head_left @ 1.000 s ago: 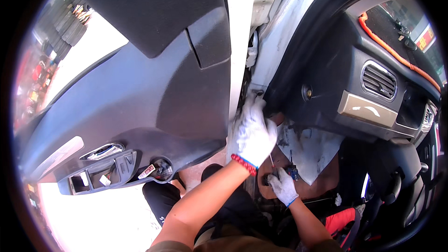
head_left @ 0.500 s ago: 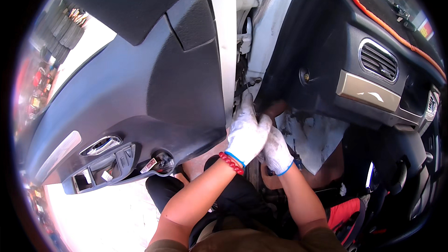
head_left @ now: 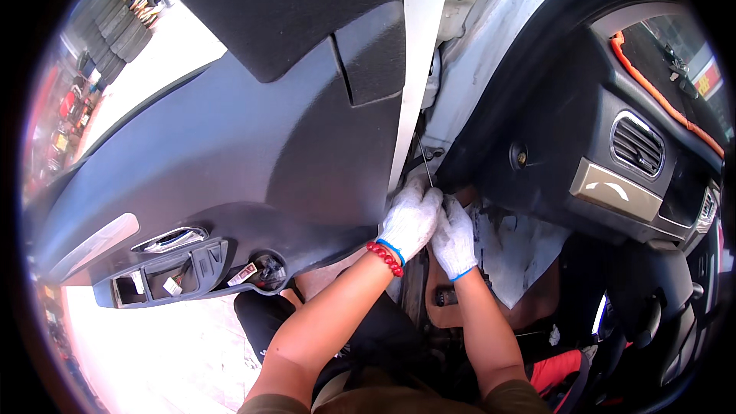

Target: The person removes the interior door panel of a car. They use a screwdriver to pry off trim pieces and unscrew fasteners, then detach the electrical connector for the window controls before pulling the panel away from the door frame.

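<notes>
Both my hands wear white knit gloves and meet in the gap between the open car door and the white door pillar [head_left: 491,54]. My left hand [head_left: 410,218], with a red bead bracelet at the wrist, is curled at the lower edge of the dark grey door panel [head_left: 230,153]. A thin metal rod [head_left: 426,165] rises from its fingers toward the hinge area. My right hand [head_left: 454,239] is pressed against the left one with its fingers bent. What it holds is hidden.
The dashboard [head_left: 613,184] with an air vent [head_left: 636,144] and a beige trim piece fills the right. A grey floor mat [head_left: 521,249] lies in the footwell below. The door's switch pocket [head_left: 165,276] hangs open with loose connectors. Bright pavement lies at lower left.
My right hand has come up from the footwell to sit against my left hand at the hinge gap. My left hand has stayed at the door's edge. The view has shifted slightly.
</notes>
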`<state>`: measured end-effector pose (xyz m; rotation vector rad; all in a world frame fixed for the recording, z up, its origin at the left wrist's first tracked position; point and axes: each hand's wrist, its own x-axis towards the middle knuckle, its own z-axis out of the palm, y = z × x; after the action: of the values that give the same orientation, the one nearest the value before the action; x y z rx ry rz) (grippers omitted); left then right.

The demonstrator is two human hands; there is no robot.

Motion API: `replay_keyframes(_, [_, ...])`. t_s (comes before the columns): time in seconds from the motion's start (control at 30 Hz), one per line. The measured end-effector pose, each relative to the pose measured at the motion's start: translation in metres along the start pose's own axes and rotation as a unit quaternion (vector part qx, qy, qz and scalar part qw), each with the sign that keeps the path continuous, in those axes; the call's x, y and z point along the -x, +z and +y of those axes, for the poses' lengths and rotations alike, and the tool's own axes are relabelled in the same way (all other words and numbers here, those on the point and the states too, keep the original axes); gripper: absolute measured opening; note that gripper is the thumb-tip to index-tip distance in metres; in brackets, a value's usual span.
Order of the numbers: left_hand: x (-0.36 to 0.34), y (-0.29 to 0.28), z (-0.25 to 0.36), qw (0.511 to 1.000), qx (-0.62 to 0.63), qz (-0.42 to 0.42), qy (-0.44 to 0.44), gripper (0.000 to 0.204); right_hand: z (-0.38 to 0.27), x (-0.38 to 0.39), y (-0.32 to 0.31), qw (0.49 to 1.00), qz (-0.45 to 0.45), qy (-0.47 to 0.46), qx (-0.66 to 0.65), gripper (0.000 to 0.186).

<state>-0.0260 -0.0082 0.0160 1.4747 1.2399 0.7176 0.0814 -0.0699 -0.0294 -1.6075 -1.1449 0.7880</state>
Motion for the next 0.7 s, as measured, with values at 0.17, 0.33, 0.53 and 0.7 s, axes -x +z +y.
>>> replay_keyframes(0.17, [-0.009, 0.004, -0.006, 0.979, 0.194, -0.009, -0.068, 0.039, 0.037, -0.001, 0.014, 0.779, -0.195, 0.173, -0.570, 0.027])
replay_keyframes(0.33, [-0.021, -0.002, 0.006, 0.978, -0.208, -0.015, -0.023, 0.041, 0.043, 0.007, 0.059, 0.686, -0.052, 0.233, -0.688, 0.043])
replay_keyframes(0.53, [-0.040, 0.021, -0.062, 0.840, -0.505, -0.005, 0.196, 0.031, 0.028, 0.020, 0.086, 0.682, 0.031, 0.253, -0.686, 0.054])
replay_keyframes(0.7, [-0.026, 0.017, -0.037, 0.914, -0.376, -0.004, 0.153, 0.032, 0.084, 0.035, 0.088, 0.448, -0.193, 0.079, -0.869, 0.058])
